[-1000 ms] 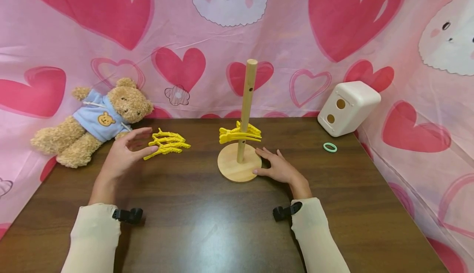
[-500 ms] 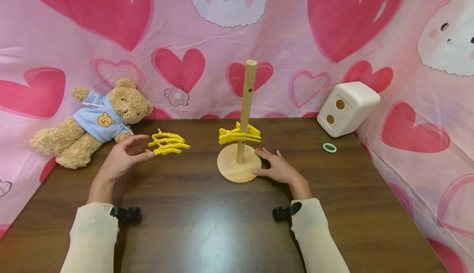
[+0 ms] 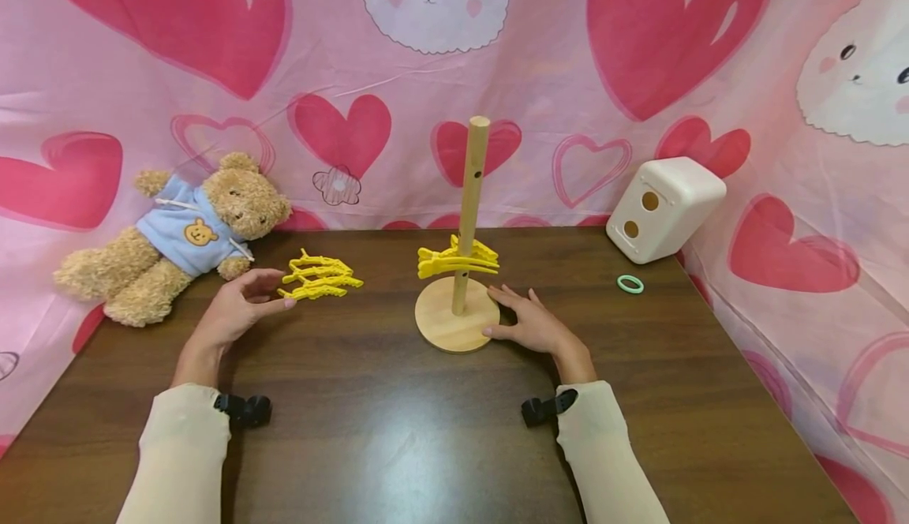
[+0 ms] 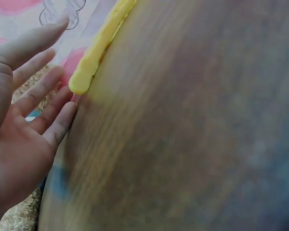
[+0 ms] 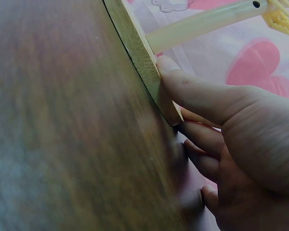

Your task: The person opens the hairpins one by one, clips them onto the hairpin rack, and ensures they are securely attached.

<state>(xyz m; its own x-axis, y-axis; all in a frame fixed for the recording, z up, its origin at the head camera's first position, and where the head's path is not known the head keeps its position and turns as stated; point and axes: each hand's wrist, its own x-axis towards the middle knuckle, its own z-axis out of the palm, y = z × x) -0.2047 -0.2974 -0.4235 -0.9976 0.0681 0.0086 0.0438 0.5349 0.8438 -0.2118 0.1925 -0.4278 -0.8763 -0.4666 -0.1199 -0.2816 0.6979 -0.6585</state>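
Note:
My left hand (image 3: 234,311) is low over the table at the left, fingers loosely bent and thumb apart. Its fingertips are beside the near ends of several thin yellow branch-shaped pieces (image 3: 323,280); in the left wrist view one yellow piece (image 4: 98,50) passes by the fingers, ungripped. My right hand (image 3: 533,320) holds the right rim of a wooden stand's round base (image 3: 443,323). Its thumb lies on the base's top, with fingers along the edge (image 5: 156,86). The stand's post (image 3: 473,181) is upright, with yellow pieces (image 3: 458,260) around its lower part.
A teddy bear (image 3: 188,232) in a blue top leans at the back left. A white box (image 3: 667,208) with two round holes is at the back right, and a pale green ring (image 3: 630,284) lies in front of it. Pink heart-printed cloth (image 3: 554,74) hangs behind the table.
My left hand has come down a little, its index finger now lower beside the yellow pieces. The right hand and the stand have kept their places.

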